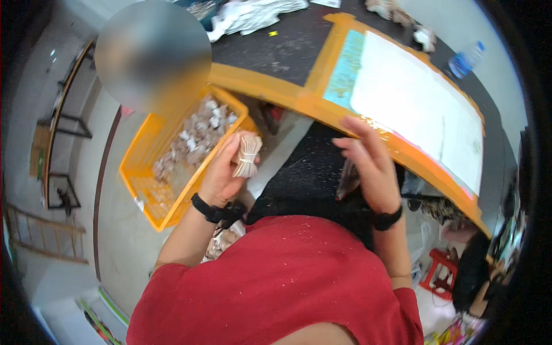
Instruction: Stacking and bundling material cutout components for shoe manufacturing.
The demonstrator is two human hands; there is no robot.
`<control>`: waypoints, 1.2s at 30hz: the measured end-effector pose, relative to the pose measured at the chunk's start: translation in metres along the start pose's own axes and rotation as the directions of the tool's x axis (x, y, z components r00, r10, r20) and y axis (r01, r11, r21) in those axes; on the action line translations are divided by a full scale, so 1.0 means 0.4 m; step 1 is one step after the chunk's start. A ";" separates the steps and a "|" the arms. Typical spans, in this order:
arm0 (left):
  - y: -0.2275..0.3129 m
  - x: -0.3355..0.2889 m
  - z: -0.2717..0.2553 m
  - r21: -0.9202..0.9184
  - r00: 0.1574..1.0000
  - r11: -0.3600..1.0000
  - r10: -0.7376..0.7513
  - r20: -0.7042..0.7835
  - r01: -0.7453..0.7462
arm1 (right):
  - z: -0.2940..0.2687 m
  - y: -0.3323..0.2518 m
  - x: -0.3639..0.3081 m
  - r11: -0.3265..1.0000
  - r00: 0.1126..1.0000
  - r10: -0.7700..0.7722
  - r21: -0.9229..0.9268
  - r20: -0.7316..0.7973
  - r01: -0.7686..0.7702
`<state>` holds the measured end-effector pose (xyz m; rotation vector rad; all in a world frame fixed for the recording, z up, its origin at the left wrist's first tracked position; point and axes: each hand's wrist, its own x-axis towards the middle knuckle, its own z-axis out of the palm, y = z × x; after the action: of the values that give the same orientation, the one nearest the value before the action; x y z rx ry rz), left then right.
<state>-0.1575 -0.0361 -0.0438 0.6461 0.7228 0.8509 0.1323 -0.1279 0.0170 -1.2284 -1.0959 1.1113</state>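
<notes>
A bundle of thin, flat, light-brown strips (pixel 248 155), bound round its middle with a white band, is held upright in my left hand (pixel 223 167). That hand is closed round the bundle's side, beside the rim of a yellow plastic crate (pixel 183 204). In the crate lie many similar small brown-and-white bundles (pixel 198 135). My right hand (pixel 371 164) is raised over my lap at the table's taped edge, fingers apart and slightly blurred, with nothing seen in it. Both wrists wear black bands.
The dark table (pixel 270 57) has orange tape along its edge and a white sheet (pixel 417 103) taped down. A plastic bottle (pixel 467 59) stands at the far right. White bags (pixel 253 14) lie at the back. A red stool (pixel 440 275) is on the floor at right.
</notes>
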 end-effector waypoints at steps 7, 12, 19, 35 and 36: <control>-0.137 -0.272 -0.457 0.297 0.773 0.920 -0.012 -0.634 0.257 | -0.090 -0.006 0.005 0.989 0.996 -0.015 -0.149 -0.085 0.003; -0.246 -0.450 -0.697 0.597 0.653 0.595 0.152 -0.742 0.539 | -0.136 0.005 -0.004 0.981 0.993 0.020 -0.190 -0.118 -0.042; -0.291 -0.588 -0.954 0.461 0.444 0.364 0.135 -0.886 0.809 | -0.130 0.022 0.004 0.998 0.997 0.003 -0.068 -0.078 -0.008; 0.156 0.030 0.165 0.927 0.970 0.339 -0.118 0.210 -0.159 | -0.373 0.018 -0.033 0.386 0.860 -0.445 -0.920 -0.252 -0.070; 0.201 0.058 0.240 0.930 0.947 0.301 -0.174 0.269 -0.209 | -0.381 0.020 -0.043 0.394 0.862 -0.439 -0.917 -0.254 -0.070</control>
<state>-0.1069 0.0032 0.0662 1.8788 0.8875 0.1795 0.2808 -0.1649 0.0031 -2.0125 -1.4528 -0.1544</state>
